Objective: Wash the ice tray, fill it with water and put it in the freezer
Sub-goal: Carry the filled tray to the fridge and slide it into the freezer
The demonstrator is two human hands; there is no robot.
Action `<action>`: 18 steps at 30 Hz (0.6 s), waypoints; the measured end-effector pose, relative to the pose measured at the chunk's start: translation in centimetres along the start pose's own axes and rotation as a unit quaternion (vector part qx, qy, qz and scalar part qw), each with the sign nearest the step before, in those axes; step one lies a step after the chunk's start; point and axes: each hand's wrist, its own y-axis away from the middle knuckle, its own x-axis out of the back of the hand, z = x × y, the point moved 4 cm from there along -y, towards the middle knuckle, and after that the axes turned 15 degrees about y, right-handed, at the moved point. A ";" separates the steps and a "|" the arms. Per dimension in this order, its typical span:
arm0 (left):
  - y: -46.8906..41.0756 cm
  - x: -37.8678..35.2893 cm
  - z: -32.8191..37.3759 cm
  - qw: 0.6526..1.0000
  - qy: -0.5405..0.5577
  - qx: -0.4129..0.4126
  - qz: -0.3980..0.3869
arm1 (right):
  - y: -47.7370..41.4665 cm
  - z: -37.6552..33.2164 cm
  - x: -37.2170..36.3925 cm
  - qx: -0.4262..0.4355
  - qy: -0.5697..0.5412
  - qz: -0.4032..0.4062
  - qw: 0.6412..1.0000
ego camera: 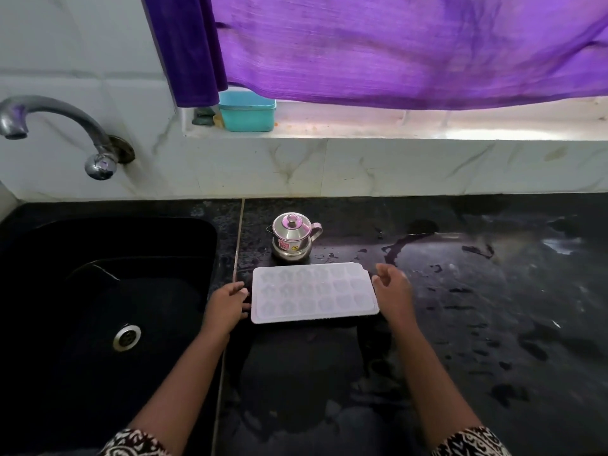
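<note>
Left hand (227, 306) and right hand (393, 291) have loose, spread fingers, just beside the short ends of the ice tray (312, 292). It lies flat on the wet counter (477, 340), right of the sink (148, 245). Best to grab both ends and lift it level.

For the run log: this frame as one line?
ice tray flat on counter | left hand open beside left edge | right hand open beside right edge | tap not running

The ice tray (314, 292) lies flat on the wet black table (460, 324), right of the sink (108, 291). The left hand (227, 307) and right hand (393, 291) flank its short edges with fingers relaxed. A lidded steel pot (292, 236) stands just beyond the tray.
</note>
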 end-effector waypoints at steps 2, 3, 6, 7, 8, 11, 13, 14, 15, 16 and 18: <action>-0.3 0.1 -0.2 0.999 0.025 0.020 0.003 | -0.2 0.9 -0.3 -0.011 0.032 -0.015 0.999; -0.3 0.1 -0.2 0.999 0.033 0.032 0.000 | -0.1 1.2 -0.5 -0.014 0.040 -0.034 0.999; -0.2 -0.1 -0.6 0.997 0.041 0.063 -0.018 | 0.0 1.8 -1.0 0.000 0.069 -0.073 0.995; -0.1 -0.2 -0.7 0.997 0.045 0.066 -0.018 | -0.1 1.9 -1.1 0.002 0.073 -0.078 0.994; -0.1 -0.2 -0.7 0.996 0.051 0.066 -0.017 | -0.3 2.0 -1.1 -0.002 0.066 -0.083 0.994; -0.3 -0.5 -0.6 0.996 0.061 0.067 -0.016 | -0.8 2.8 -1.3 -0.029 0.021 -0.106 0.994; -0.3 -0.5 -0.5 0.995 0.064 0.071 -0.019 | -1.0 3.0 -1.5 -0.040 -0.002 -0.117 0.992; -0.3 -0.5 -0.5 0.995 0.066 0.071 -0.020 | -1.1 3.0 -1.5 -0.043 -0.011 -0.122 0.992; -0.4 -0.4 -0.6 0.995 0.069 0.072 -0.019 | -1.1 3.0 -1.6 -0.047 -0.020 -0.124 0.991; -0.3 -0.4 -0.7 0.995 0.073 0.072 -0.017 | -1.2 3.1 -1.5 -0.049 -0.028 -0.126 0.990; -0.1 -0.3 -0.9 0.994 0.080 0.069 -0.012 | -1.1 3.1 -1.6 -0.049 -0.046 -0.132 0.989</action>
